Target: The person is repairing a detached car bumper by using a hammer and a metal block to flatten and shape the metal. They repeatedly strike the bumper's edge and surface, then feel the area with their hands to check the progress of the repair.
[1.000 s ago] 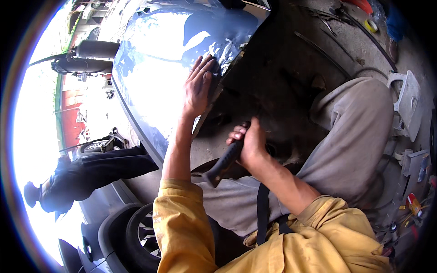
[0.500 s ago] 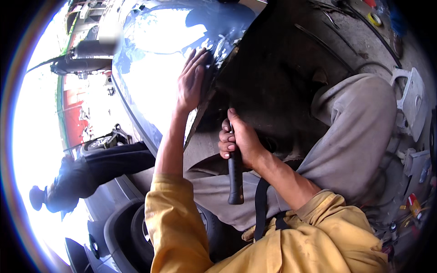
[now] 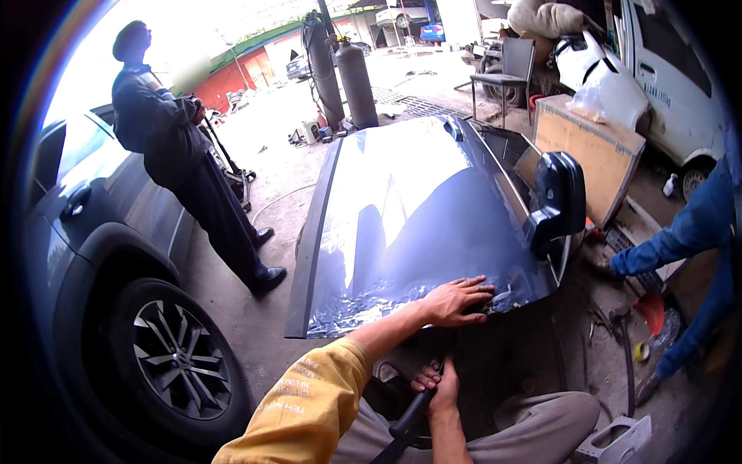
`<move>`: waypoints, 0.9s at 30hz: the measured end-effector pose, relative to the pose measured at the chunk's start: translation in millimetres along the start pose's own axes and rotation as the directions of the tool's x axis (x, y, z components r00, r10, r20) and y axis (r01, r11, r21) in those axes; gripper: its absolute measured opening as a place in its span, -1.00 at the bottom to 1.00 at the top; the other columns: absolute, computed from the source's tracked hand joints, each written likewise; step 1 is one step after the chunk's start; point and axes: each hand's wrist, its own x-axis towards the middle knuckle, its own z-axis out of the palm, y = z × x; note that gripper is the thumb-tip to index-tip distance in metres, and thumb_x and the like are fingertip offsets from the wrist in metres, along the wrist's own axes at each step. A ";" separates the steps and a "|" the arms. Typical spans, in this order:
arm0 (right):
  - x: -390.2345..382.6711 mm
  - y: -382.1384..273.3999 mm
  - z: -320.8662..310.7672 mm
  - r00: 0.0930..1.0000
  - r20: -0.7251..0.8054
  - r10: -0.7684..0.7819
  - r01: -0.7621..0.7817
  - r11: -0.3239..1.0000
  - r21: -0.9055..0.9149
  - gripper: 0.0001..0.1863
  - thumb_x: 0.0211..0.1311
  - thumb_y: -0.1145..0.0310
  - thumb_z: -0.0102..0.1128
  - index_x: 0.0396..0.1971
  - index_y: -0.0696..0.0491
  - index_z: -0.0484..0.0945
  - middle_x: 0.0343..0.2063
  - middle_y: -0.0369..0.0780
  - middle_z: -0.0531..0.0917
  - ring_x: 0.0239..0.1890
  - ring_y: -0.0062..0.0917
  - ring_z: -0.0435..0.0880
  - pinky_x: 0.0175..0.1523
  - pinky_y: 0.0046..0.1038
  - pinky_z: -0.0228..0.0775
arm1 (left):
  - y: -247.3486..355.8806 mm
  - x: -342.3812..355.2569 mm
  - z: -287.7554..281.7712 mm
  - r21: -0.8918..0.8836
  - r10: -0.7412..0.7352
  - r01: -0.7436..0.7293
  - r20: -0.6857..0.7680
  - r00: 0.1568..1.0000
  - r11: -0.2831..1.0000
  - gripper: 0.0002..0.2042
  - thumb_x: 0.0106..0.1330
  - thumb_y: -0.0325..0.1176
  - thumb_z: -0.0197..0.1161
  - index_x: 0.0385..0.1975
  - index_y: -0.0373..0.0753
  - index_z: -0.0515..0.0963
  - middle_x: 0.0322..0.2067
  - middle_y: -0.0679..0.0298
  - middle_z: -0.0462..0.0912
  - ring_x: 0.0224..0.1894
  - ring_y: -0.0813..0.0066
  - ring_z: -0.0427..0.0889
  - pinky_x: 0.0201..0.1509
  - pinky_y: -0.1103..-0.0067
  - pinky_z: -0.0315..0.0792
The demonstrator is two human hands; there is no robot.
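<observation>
A glossy dark blue car door (image 3: 433,240) lies outer side up in front of me, its side mirror (image 3: 558,195) standing at the right edge. Along the near edge, the panel's surface looks crumpled. My left hand (image 3: 461,301) rests flat on that near edge, fingers stretched and slightly apart. Lower down, between my knees, my right hand (image 3: 440,388) is wrapped round the black handle of a tool (image 3: 411,414). The tool's working end is hidden below the door, so its kind does not show.
On the left are a grey car's wheel (image 3: 183,359) and a standing person (image 3: 174,139). Gas cylinders (image 3: 357,85) stand beyond the door. A wooden box (image 3: 591,147) and a person in blue trousers (image 3: 688,255) are on the right. Yellow tape (image 3: 641,352) lies on the floor.
The view has swung upward, bringing the whole door and yard into sight. My left hand stays flat on the door's near edge. My right hand still grips the black handle, now slanted.
</observation>
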 end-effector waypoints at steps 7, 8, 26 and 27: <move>-10.9 -2.7 -56.1 0.998 -0.057 -0.020 0.025 0.995 0.093 -0.55 0.33 -0.05 -0.16 -0.67 -0.08 0.29 -0.84 -0.49 0.20 -0.77 -0.75 0.20 -0.56 -0.62 0.11 | -5.4 -24.4 -0.4 0.099 -0.020 0.021 -0.008 1.000 0.995 -0.51 0.29 -0.05 0.02 0.18 -0.12 0.31 0.29 0.26 0.18 0.37 0.16 0.00 0.36 0.24 0.01; -11.8 -5.3 -57.7 0.997 -0.070 -0.028 0.037 0.992 0.120 -0.55 0.33 -0.05 -0.17 -0.67 -0.08 0.29 -0.83 -0.49 0.21 -0.76 -0.74 0.21 -0.56 -0.61 0.12 | -4.5 -30.7 -1.4 0.100 -0.037 0.038 -0.009 0.999 0.994 -0.51 0.29 -0.06 0.02 0.18 -0.10 0.31 0.29 0.27 0.18 0.37 0.17 0.01 0.35 0.24 0.02; -5.5 54.7 -17.9 0.994 -0.111 0.020 -0.029 0.997 -0.075 -0.61 0.35 -0.05 -0.21 -0.53 -0.06 0.21 -0.77 -0.44 0.17 -0.74 -0.68 0.19 -0.52 -0.50 0.20 | 8.0 -110.6 -14.5 0.092 -0.286 0.313 -0.229 0.931 0.945 -0.57 0.38 -0.09 -0.09 0.16 -0.15 0.34 0.22 0.24 0.29 0.29 0.26 0.21 0.28 0.37 0.13; -4.6 55.1 -14.4 0.993 -0.119 0.022 -0.029 0.998 -0.050 -0.61 0.35 -0.06 -0.22 -0.53 -0.07 0.21 -0.77 -0.44 0.17 -0.74 -0.67 0.19 -0.52 -0.50 0.20 | 10.0 -109.4 -15.8 0.014 -0.317 0.332 -0.258 0.912 0.943 -0.59 0.39 -0.12 -0.10 0.14 -0.18 0.36 0.21 0.22 0.31 0.28 0.24 0.23 0.27 0.38 0.14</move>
